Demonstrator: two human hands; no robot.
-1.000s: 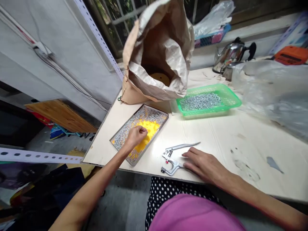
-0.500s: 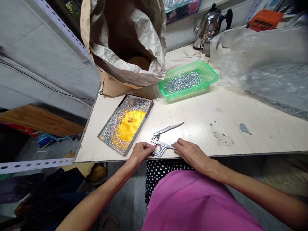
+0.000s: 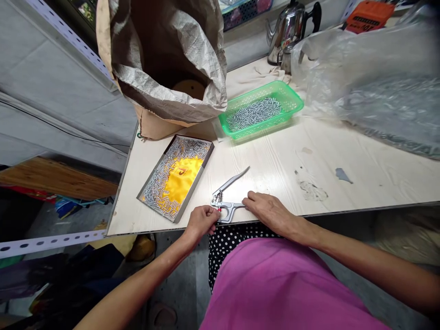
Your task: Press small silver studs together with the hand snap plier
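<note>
A pair of metal hand-press pliers [image 3: 227, 198] lies at the table's near edge with its upper handle raised. My left hand [image 3: 202, 221] is pinched shut at the pliers' jaw; what it holds is too small to make out. My right hand [image 3: 268, 211] rests flat over the lower handle, pressing it to the table. To the left sits a shallow metal tray [image 3: 206, 158] with a yellow bottom, holding several small silver pieces.
A green plastic basket [image 3: 296, 103] of silver pieces stands behind, beside a big open paper sack [image 3: 165, 68]. A clear plastic bag [image 3: 371, 87] with more pieces fills the right side. A steel kettle [image 3: 288, 30] and an orange box [image 3: 369, 13] are at the back.
My left hand left the yellow tray and came to the pliers' jaw, still pinched. My right hand stayed on the pliers' handle. The view tilted down and right.
</note>
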